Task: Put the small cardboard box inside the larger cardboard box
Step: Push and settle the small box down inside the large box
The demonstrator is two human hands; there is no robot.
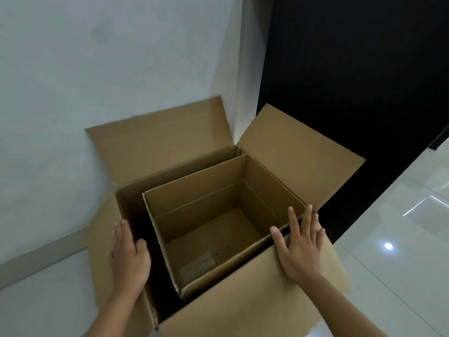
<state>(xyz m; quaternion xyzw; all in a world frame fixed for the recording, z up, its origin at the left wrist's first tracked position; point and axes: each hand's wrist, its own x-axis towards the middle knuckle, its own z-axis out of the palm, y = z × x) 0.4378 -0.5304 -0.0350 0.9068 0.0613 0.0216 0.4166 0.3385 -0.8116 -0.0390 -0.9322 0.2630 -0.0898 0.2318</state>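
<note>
The small cardboard box sits open-topped inside the larger cardboard box, pushed toward its 2 o'clock corner, leaving a dark gap along the 9 and 6 o'clock sides. The left hand lies flat at 9 o'clock on the outer flap, the right hand flat at 4 o'clock; each grip is spread open and holds nothing, probably pressing the flaps clear. The larger box stands on the tiled floor against a white wall.
</note>
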